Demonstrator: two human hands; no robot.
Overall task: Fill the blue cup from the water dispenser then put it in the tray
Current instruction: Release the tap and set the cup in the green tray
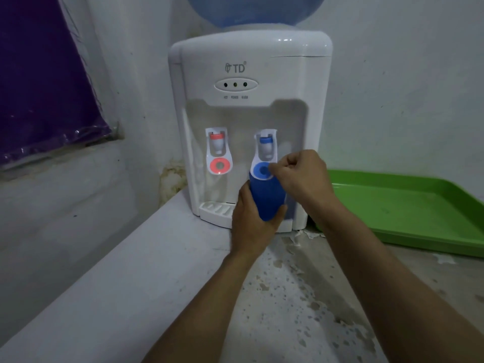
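A white water dispenser (pixel 248 74) stands on the counter against the wall, with a red tap lever (pixel 219 165) on the left and a blue tap lever (pixel 262 170) on the right. My left hand (pixel 252 226) grips the blue cup (pixel 265 197) from below and holds it upright, its top right under the blue lever. My right hand (pixel 301 176) is curled, its fingertips touching the right side of the blue lever. A green tray (pixel 408 205) lies on the counter to the right of the dispenser.
A blue water bottle (pixel 255 10) sits on top of the dispenser. A white drip grille (pixel 216 209) juts out at its base. The worn grey counter (pixel 288 297) stretches toward me. A purple plastic sheet (pixel 44 82) covers the wall on the left.
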